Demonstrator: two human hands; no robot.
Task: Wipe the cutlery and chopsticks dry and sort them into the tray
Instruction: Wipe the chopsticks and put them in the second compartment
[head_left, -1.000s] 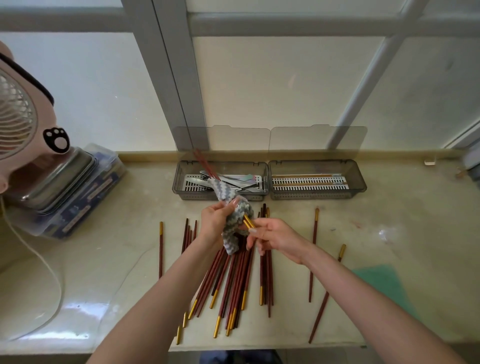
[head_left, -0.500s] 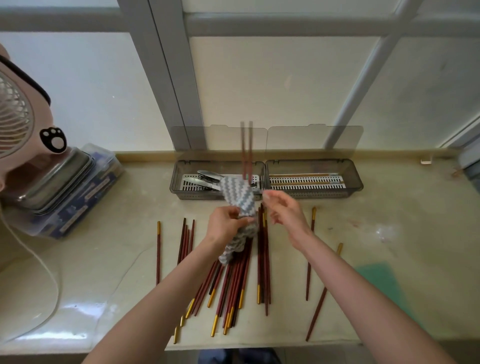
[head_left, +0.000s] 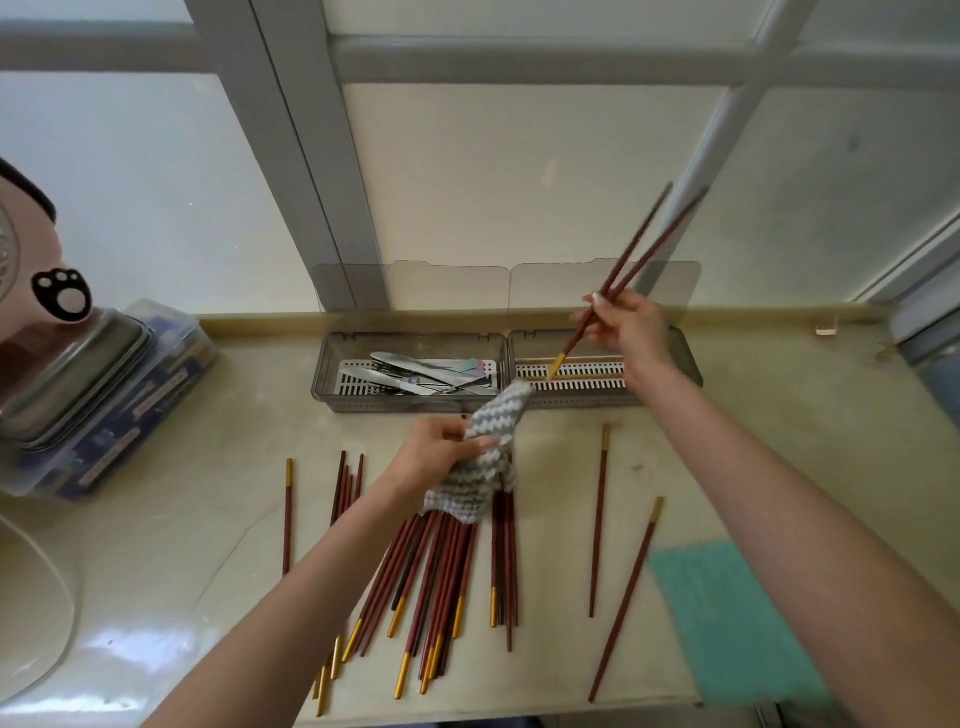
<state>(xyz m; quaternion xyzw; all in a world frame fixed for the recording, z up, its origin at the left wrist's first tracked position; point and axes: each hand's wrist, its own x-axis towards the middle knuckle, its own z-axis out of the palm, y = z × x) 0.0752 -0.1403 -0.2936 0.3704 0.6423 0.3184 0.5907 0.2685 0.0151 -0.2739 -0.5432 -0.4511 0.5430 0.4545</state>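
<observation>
My right hand grips a pair of red chopsticks with gold tips, tilted up to the right, their gold ends just above the right tray compartment. My left hand holds a grey-and-white knitted cloth above the heap of red chopsticks lying on the counter. The left tray compartment holds several pieces of metal cutlery. Two single chopsticks lie apart to the right of the heap.
A pink fan and a stacked metal and plastic box stand at the left. A teal cloth lies at the front right. The tray's clear lids stand upright against the window frame. A white cable curves along the left front.
My right hand has pulled the pair of chopsticks out of the cloth and carried them right, over the right tray compartment. My left hand stays with the cloth above the heap.
</observation>
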